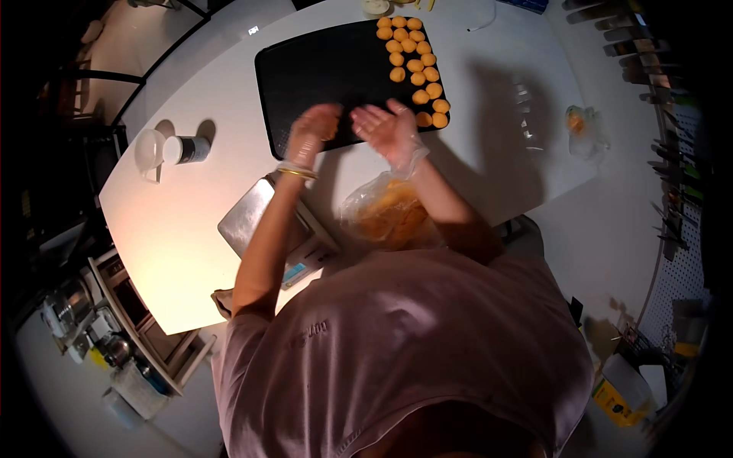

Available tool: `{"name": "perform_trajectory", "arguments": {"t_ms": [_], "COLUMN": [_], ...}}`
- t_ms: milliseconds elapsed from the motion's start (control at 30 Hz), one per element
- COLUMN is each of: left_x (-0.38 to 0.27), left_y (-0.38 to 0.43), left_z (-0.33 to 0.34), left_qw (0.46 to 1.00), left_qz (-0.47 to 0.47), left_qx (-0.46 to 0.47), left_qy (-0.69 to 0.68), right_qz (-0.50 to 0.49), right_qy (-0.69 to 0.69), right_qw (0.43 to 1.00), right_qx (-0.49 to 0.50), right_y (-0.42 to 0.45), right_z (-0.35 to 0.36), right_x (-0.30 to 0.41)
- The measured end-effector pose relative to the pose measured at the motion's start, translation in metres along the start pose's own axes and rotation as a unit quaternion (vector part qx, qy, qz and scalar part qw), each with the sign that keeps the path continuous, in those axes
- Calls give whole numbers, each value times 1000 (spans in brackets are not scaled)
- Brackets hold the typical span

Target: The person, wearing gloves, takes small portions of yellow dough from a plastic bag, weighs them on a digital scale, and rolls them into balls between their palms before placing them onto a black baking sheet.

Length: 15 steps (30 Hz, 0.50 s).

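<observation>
Both my hands wear clear plastic gloves and are over the near edge of a black tray (320, 68). My left hand (314, 129) is blurred, its fingers curled, with something orange showing at its palm; I cannot tell whether it is gripped. My right hand (389, 129) is spread, palm showing, with nothing seen in it. Orange dough balls (416, 66) stand in uneven rows along the tray's right side. A clear plastic bag of orange dough (389, 212) lies between my forearms, near my body. A digital scale with a metal plate (246, 214) lies partly under my left forearm.
On the white table (172, 246) at the left stand a clear plastic jug (150, 150) and a white tub with a dark label (186, 150). A crumpled clear bag with something orange (584, 133) lies at the right. Knives (670, 166) hang on the far-right wall.
</observation>
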<state>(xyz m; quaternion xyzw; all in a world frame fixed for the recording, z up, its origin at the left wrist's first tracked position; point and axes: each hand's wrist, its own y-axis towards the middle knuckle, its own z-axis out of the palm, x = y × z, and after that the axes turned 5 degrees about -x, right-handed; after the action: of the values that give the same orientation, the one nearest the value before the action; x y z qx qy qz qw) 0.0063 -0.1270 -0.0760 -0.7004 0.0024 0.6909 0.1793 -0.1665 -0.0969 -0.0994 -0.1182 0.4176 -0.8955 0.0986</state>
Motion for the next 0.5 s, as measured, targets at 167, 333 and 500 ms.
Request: {"name": "perform_trajectory", "arguments": {"t_ms": [167, 333, 500], "left_x": [-17, -16, -47], "left_y": [-25, -41, -31], "left_z": [51, 58, 49], "left_qw": [781, 708, 818], "left_qz": [425, 494, 330], "left_qx": [-74, -56, 101], "left_qy": [451, 502, 460], "right_qz": [39, -5, 38], "right_qy": [-39, -84, -51], "right_qw": [955, 980, 944], "right_qx": [293, 181, 323], "right_y": [-35, -51, -51], "right_z": [3, 4, -4], "right_x": [-33, -34, -25]}}
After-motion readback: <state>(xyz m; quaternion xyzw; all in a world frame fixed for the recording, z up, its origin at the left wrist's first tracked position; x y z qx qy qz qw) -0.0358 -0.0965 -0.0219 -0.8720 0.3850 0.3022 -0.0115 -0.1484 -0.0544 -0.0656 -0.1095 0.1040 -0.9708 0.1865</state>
